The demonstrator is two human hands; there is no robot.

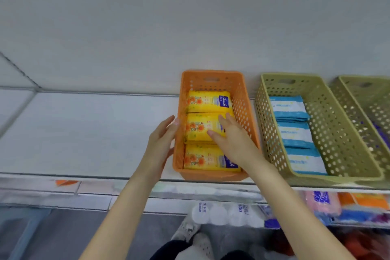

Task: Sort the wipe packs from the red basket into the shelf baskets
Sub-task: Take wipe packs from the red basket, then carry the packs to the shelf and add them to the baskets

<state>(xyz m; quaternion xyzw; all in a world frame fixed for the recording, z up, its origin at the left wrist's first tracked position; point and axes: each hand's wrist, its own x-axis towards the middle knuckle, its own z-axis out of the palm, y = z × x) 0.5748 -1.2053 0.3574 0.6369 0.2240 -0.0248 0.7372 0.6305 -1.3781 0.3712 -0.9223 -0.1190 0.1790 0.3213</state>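
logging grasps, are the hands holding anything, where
Nothing gripped: left hand flat on left wall of orange plastic basket, right hand flat on middle yellow wipe pack.

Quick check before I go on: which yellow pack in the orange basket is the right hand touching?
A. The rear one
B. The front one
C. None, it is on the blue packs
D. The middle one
D: the right hand lies with straight fingers on the middle yellow pack in the orange basket, between the rear pack and the front pack.
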